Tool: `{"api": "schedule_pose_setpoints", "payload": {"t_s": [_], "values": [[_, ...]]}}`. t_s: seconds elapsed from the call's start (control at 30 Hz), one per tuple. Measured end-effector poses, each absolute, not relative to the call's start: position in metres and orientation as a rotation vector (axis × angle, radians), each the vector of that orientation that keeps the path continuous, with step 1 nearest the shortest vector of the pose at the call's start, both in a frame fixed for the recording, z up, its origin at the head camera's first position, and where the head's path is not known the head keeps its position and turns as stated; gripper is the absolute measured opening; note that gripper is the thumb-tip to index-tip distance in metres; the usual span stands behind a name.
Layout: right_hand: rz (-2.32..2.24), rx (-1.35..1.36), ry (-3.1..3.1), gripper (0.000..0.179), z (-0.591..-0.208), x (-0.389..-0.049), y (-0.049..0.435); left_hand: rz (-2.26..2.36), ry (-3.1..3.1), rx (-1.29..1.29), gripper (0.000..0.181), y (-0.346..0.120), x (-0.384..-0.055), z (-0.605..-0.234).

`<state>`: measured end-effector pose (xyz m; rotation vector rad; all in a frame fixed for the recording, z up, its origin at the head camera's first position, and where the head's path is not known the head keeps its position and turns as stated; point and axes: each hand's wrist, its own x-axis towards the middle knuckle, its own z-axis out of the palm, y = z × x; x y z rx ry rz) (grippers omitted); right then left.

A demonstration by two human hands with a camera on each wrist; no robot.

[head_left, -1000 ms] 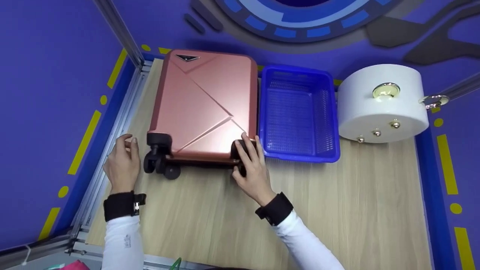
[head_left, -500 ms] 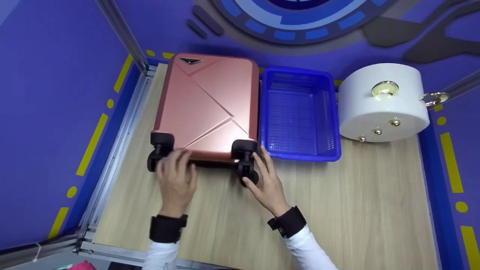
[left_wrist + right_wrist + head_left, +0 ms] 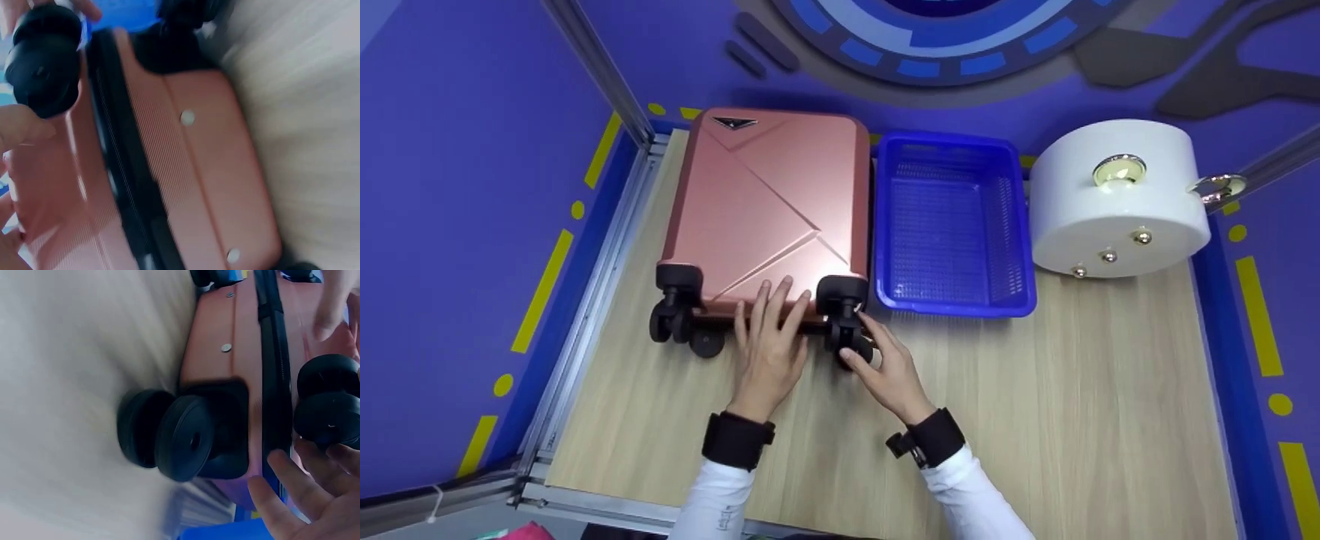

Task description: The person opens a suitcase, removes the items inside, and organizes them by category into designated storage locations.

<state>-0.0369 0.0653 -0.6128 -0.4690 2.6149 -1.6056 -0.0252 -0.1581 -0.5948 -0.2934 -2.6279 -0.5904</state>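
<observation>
A pink hard-shell suitcase [image 3: 772, 202] lies flat on the wooden tabletop, its black wheels facing me. My left hand [image 3: 769, 360] rests on the near edge of the upper shell between the upper wheels, fingers spread over the rim. The left wrist view shows the wheel-end wall with its black zipper [image 3: 121, 152]. Beside the upper right wheel [image 3: 846, 330] is my right hand [image 3: 889, 371], thumb at the wheel and fingertips at the suitcase corner. In the right wrist view its fingers [image 3: 301, 486] reach out toward the zipper, just under that wheel. A lower wheel [image 3: 185, 439] shows near the tabletop.
A blue plastic basket [image 3: 956, 307] stands close against the suitcase's right side. Farther right, a white drum-shaped bag [image 3: 1110, 195] with gold handles and studs lies near the back wall. Blue panels [image 3: 480, 187] and a metal frame [image 3: 585, 330] bound the left side.
My left hand has moved from left of the suitcase, past the left wheel, onto its near edge. My right hand has slid down from the shell's corner to beside the right wheel. The suitcase stays put.
</observation>
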Motion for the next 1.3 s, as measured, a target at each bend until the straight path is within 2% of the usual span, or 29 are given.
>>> {"api": "schedule_pose_setpoints", "payload": {"t_s": [0.2,0.6,1.03,1.3], "values": [[-1.735,-0.379,2.468,0.059,-0.607,-0.045,0.060,-0.565,-2.634,-0.286,0.096,-0.152,-0.024,-0.606],[-1.925,-0.217,2.259,0.059,-0.591,-0.044,0.044,-0.502,-2.594,-0.231,0.098,-0.159,-0.022,-0.617],[-1.975,-0.347,2.246,0.058,-0.562,-0.031,0.024,-0.383,-2.509,-0.135,0.097,-0.180,-0.024,-0.614],[-2.002,-0.519,2.203,0.060,-0.554,-0.032,0.018,-0.440,-2.325,-0.048,0.108,-0.201,-0.034,-0.602]]}}
